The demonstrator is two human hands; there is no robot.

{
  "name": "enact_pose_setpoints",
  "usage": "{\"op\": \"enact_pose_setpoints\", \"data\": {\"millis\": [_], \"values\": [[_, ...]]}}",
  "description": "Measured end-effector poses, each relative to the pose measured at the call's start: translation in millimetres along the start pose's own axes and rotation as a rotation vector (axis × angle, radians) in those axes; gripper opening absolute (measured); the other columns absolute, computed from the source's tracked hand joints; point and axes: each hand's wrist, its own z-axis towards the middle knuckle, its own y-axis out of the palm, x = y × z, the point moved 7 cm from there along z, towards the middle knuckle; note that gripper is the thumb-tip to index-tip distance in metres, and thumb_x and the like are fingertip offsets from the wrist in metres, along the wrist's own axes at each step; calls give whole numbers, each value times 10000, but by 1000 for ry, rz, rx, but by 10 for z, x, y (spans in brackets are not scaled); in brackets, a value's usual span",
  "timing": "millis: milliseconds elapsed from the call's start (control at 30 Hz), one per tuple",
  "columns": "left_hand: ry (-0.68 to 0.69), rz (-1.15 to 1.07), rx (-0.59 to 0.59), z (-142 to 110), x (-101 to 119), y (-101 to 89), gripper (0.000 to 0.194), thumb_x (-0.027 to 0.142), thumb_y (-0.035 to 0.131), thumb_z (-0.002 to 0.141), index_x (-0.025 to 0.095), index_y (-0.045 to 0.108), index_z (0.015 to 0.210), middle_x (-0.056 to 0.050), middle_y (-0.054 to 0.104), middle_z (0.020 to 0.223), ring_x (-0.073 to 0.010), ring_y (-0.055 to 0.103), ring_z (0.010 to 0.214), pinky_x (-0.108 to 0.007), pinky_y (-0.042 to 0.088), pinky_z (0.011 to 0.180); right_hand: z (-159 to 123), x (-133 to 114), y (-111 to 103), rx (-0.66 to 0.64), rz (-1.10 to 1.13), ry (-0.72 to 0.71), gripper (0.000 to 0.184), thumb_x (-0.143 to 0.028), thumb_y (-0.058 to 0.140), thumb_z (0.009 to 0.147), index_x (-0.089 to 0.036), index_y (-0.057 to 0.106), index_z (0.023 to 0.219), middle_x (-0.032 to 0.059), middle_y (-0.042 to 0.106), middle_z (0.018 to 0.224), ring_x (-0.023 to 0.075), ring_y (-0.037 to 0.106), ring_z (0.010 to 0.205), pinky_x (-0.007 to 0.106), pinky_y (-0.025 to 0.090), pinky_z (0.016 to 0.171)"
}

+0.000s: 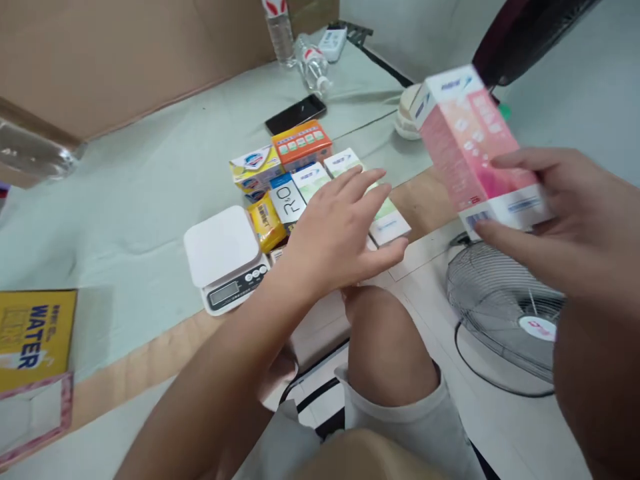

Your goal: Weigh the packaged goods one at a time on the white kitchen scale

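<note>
My right hand grips a pink and white carton, held tilted in the air to the right of the table. My left hand reaches over a group of boxes with its fingers spread. Under and beside it lie two white-and-green cartons; whether it touches them I cannot tell. Left of the hand are a blue, white and black box and a yellow packet. Behind these stand a yellow and white box and an orange box.
A white kitchen scale sits left of the boxes. Farther back are a black phone, two clear bottles and a white device. A yellow carton lies at left. A fan stands below, right of the table.
</note>
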Motion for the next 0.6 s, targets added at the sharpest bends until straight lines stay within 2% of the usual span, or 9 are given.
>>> {"op": "enact_pose_setpoints", "data": {"millis": [67, 100, 167, 233, 333, 400, 500, 600], "values": [[16, 77, -169, 118, 2, 265, 629, 470, 756, 849, 216, 625, 1409, -133, 567, 1604, -434, 439, 1553, -631, 336, 1301, 41, 192, 179, 46, 26, 58, 498, -496, 639, 855, -419, 610, 1346, 37, 687, 1414, 378, 718, 1199, 512, 637, 807], [22, 107, -232, 148, 6, 363, 665, 459, 779, 830, 214, 613, 1424, -135, 551, 1617, -444, 399, 1577, -653, 284, 1318, 72, 238, 310, 21, 59, 72, 496, -477, 659, 825, -359, 646, 1307, 66, 700, 1398, 373, 721, 1193, 506, 640, 804], [27, 155, -321, 172, 18, 497, 714, 430, 817, 799, 224, 594, 1445, -137, 528, 1631, -460, 351, 1599, -694, 205, 1330, 145, 282, 554, -49, 132, 93, 523, -447, 677, 789, -275, 678, 1283, 110, 714, 1384, 351, 720, 1186, 476, 642, 792], [18, 196, -360, 177, 24, 566, 694, 377, 828, 791, 239, 598, 1431, -142, 530, 1618, -467, 347, 1596, -720, 189, 1321, 222, 298, 722, -99, 192, 90, 532, -422, 684, 780, -238, 693, 1279, 124, 739, 1338, 324, 725, 1156, 451, 634, 796], [-6, 227, -342, 178, 18, 610, 522, 307, 776, 851, 235, 636, 1348, -155, 586, 1525, -446, 412, 1548, -697, 294, 1288, 323, 323, 867, -153, 282, 35, 554, -426, 711, 790, -213, 689, 1300, 123, 736, 1339, 323, 707, 1205, 450, 630, 838], [-2, 224, -303, 172, 12, 631, 430, 284, 735, 890, 235, 648, 1308, -153, 602, 1481, -430, 441, 1519, -658, 369, 1256, 368, 355, 936, -194, 328, -15, 602, -469, 744, 797, -207, 675, 1335, 129, 695, 1419, 334, 674, 1268, 476, 626, 903], [5, 195, -248, 150, -16, 667, 391, 286, 719, 906, 259, 656, 1291, -145, 595, 1481, -428, 437, 1511, -643, 397, 1241, 398, 413, 1030, -258, 357, -75, 657, -522, 794, 791, -218, 669, 1360, 126, 687, 1439, 339, 651, 1307, 541, 565, 1074], [-6, 106, -160, 139, -40, 649, 343, 310, 721, 905, 314, 681, 1246, -117, 628, 1431, -415, 472, 1481, -643, 419, 1229, 388, 423, 1105, -317, 413, -136, 654, -537, 804, 801, -266, 664, 1379, 101, 649, 1504, 349, 607, 1389, 563, 524, 1144]]}}
